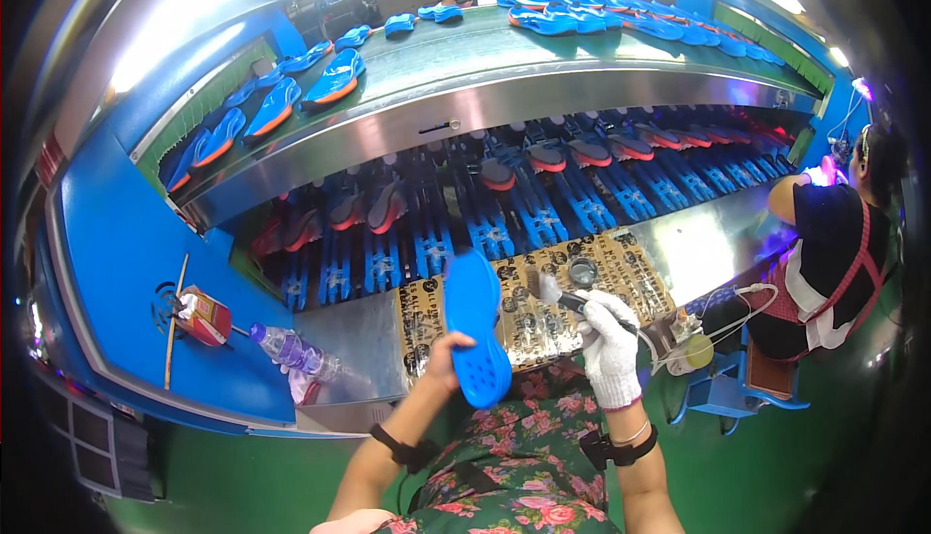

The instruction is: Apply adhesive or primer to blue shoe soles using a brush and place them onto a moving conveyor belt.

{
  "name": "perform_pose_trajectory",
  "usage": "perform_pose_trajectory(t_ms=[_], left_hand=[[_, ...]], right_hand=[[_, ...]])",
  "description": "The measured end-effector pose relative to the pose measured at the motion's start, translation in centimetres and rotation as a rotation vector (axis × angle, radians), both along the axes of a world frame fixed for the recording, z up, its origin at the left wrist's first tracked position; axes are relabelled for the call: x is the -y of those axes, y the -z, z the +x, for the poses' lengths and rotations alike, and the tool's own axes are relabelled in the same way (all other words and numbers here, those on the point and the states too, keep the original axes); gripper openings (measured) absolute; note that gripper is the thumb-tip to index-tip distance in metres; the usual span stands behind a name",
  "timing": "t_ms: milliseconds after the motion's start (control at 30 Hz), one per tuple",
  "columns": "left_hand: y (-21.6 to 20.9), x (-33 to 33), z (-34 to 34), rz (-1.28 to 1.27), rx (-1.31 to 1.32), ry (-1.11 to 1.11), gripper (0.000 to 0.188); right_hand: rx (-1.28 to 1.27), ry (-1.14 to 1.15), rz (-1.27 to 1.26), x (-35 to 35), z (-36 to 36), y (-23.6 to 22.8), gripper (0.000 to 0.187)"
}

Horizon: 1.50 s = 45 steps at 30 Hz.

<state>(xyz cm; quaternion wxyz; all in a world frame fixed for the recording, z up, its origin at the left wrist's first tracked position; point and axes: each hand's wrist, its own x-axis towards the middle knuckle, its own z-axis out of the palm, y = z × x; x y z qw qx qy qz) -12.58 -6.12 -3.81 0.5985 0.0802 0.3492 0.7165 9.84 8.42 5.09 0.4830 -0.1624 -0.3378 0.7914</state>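
My bare left hand (pixel 443 360) is closed on the side of a blue shoe sole (pixel 473 296), which stands nearly lengthwise in front of me. Small holes dot the sole's near end. In a white knit glove, my right hand (pixel 612 352) grips a brush (pixel 552 291) by its dark handle, its pale bristles pointing left toward the sole. A gap separates bristles and sole. Beneath both lies a board (pixel 419 319) wrapped in brown, dark-printed covering. On it sits a small round dish (pixel 583 271), just beyond the brush.
Blue soles with orange edges (pixel 335 78) line the green upper belt (pixel 427 59). Below, blue holders carry grey-and-red soles (pixel 497 175). A plastic bottle (pixel 291 348) and a red box (pixel 203 318) stand left. At right, a co-worker (pixel 834 243) is beside a blue stool (pixel 732 388).
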Motion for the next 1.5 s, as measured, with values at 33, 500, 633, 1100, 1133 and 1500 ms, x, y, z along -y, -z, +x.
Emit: perform_pose_trajectory(t_ms=[33, 500, 633, 1100, 1133, 1500], left_hand=[[1.3, 0.5, 1.5, -0.053, 0.083, 0.047, 0.06], [-2.0, 0.1, 9.3, 0.168, 0.252, 0.098, 0.099], [-3.1, -0.6, 9.3, 0.192, 0.225, -0.011, 0.103], [-6.4, 0.1, 9.9, 0.166, 0.106, -0.177, 0.102], [-6.5, -0.2, 9.8, 0.138, 0.119, -0.174, 0.102], [-6.9, -1.6, 11.3, 0.105, -0.096, -0.294, 0.091]], right_hand=[[0.036, -0.01, 0.054, 0.7, 0.0, -0.8, 0.02], [0.46, -0.072, 0.616, 4.5, 0.0, -4.3, 0.024], [0.43, -0.032, 0.676, 4.6, 0.0, -4.6, 0.023], [0.401, 0.113, 0.835, 4.9, -0.9, -4.4, 0.02], [0.388, 0.152, 0.866, 4.9, -1.2, -5.0, 0.018], [0.464, 0.378, 1.373, 4.3, -1.5, -6.4, 0.026]])
